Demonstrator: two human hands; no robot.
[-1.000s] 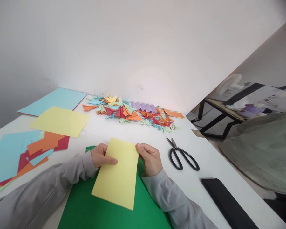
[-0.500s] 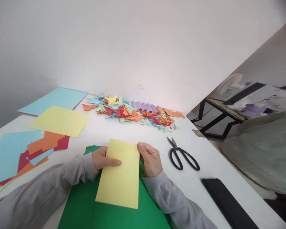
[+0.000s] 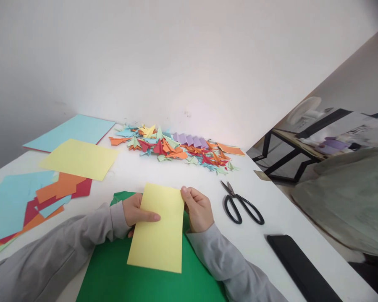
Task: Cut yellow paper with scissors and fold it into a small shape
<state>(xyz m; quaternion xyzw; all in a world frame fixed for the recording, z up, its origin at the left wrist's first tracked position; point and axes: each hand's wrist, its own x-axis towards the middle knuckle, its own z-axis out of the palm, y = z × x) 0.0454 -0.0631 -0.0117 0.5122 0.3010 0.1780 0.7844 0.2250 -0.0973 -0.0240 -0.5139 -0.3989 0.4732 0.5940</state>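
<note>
A rectangular sheet of yellow paper (image 3: 160, 243) is held up in the middle, above a green sheet (image 3: 113, 277) that covers the near part of the table. My left hand (image 3: 138, 209) grips its left side, thumb flat across the front and the other fingers mostly hidden behind. At the upper right corner, my right hand (image 3: 199, 209) pinches the paper between thumb and curled fingers. Black-handled scissors (image 3: 237, 203) lie partly spread to the right of my right hand.
Small folded paper pieces (image 3: 166, 147) in many colours line the wall. At left lie a larger yellow sheet (image 3: 80, 161), a light blue stack (image 3: 72, 132) and overlapping cut paper pieces (image 3: 53, 193). A long black object (image 3: 299, 264) rests by the right table edge.
The yellow paper's lower edge has risen very slightly. Both hands keep nearly the same hold, and everything else stays in place.
</note>
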